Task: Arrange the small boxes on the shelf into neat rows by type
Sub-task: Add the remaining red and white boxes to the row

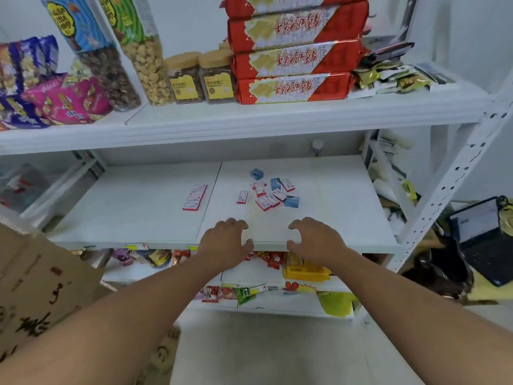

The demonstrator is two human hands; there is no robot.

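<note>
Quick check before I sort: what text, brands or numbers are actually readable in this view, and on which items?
Little reads cleanly.
Red biscuit packs: large red Chinese characters, upside down; I cannot make them out.
Tall snack tubs: yellow round logo, lettering blurred.
Yellow-labelled jars: Chinese line, too small.
Small red-and-white boxes and the row: print too small.
Blue boxes: nothing legible.
Cardboard box: dark characters, blurred.

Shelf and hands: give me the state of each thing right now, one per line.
Red-white row: lined up neatly, left of the seam.
Loose pile: red-white and blue boxes mixed, unsorted.
Lone red-white box: apart, between row and pile.
Blue boxes: scattered, no row.
Left hand: fingers loosely curled, empty, at shelf edge.
Right hand: same, empty.
</note>
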